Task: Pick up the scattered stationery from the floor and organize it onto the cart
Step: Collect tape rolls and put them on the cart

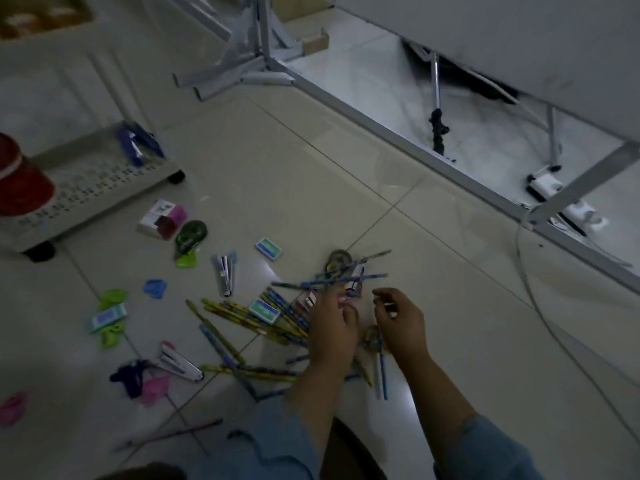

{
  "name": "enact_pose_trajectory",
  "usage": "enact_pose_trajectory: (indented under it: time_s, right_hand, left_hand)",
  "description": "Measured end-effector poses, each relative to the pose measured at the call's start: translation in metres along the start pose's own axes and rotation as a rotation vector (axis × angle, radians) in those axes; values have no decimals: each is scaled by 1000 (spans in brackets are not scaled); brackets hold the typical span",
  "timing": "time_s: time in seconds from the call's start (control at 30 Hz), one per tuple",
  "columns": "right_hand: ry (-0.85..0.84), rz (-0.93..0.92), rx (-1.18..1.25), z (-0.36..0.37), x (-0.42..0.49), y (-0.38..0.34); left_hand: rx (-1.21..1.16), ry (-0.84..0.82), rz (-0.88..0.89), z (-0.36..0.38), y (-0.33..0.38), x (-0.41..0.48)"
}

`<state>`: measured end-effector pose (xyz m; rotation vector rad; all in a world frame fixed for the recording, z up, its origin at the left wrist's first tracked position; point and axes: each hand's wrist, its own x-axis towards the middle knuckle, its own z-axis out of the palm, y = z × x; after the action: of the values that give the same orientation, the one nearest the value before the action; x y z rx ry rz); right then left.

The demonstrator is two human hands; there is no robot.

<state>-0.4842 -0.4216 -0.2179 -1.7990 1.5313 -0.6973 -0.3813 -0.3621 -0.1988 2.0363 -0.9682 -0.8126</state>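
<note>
Stationery lies scattered on the tiled floor: a heap of yellow and blue pencils (242,320), two staplers (225,273), erasers (268,248), sharpeners (155,288) and a green tape dispenser (189,237). My left hand (332,327) grips a fanned bunch of blue pencils (332,278) above the heap. My right hand (400,317) hovers just right of it with curled fingers pinching something small that I cannot make out. The white cart (104,188) stands at the left, its bottom shelf holding a blue pack (136,143) and a red container (20,181).
A white metal frame (415,150) runs diagonally across the floor on the right, with a stand base (242,71) behind. Cables (540,306) trail on the tiles at the right. Tape rolls (337,259) lie among the pencils.
</note>
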Motion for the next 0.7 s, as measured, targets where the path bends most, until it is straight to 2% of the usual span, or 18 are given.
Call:
enact_pose_trajectory:
  time_s: [0.1,0.23,0.3,0.43,0.53,0.7]
  right_hand:
    - [-28,43,-73,-2,-15,30]
    - [-44,-50,-134,1,-27,45]
    - [-41,-73,-161,3,-30,52]
    - [-155,-83,-303,8,-33,69]
    - [-204,-167,-377,10,-34,73]
    - [-214,-238,-452,10,-36,63]
  left_hand:
    - [125,-98,45,13,-26,-19]
    - [275,-80,132,13,-34,-6]
    - [357,-149,132,15,-36,-4]
    - [574,-318,160,24,-40,-1]
    - [751,-373,150,28,-41,1]
    - [775,-380,137,29,-40,4]
